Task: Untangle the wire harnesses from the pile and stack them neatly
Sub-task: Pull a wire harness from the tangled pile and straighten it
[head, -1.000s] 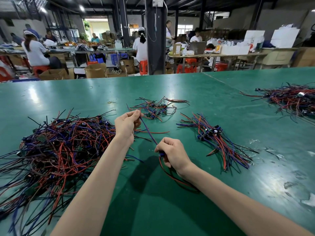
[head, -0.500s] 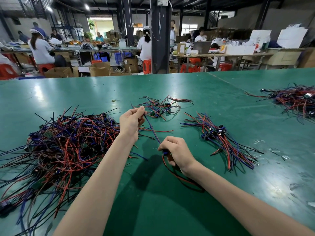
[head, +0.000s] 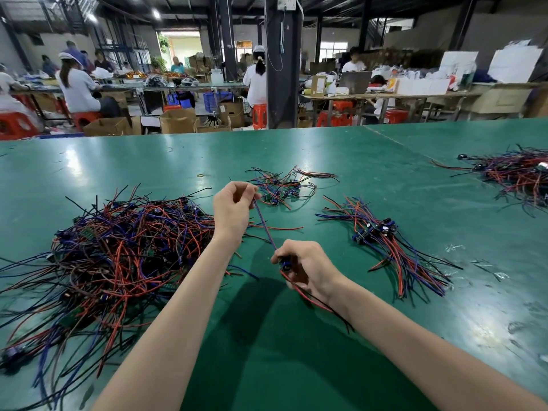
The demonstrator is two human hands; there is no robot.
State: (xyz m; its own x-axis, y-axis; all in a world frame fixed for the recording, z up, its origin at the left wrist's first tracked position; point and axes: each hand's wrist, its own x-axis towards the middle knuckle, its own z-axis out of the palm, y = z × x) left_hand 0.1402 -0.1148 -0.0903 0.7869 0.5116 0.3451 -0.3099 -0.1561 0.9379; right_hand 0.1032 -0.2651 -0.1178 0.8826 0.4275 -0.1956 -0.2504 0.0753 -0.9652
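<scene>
One wire harness (head: 267, 228) runs taut between our hands: our left hand (head: 234, 209) pinches its far end, our right hand (head: 310, 269) grips its connector end. The tangled pile (head: 118, 247) lies left of our left hand and the neat stack (head: 382, 241) right of our right, on a green workshop table (head: 267, 366).

On my remote feed, the green-coated worktable (head: 355, 161) shines glossy under the factory lights, its near right side scuffed and dull in patches. The tangled pile of red, blue and black wires (head: 118, 256) wears smooth plastic insulation with a faint sheen, as does the taut blue-and-red wire harness (head: 265, 226). Far off, brown cardboard boxes (head: 178, 121) look matt; red plastic stools (head: 259, 115) gleam slightly.
</scene>
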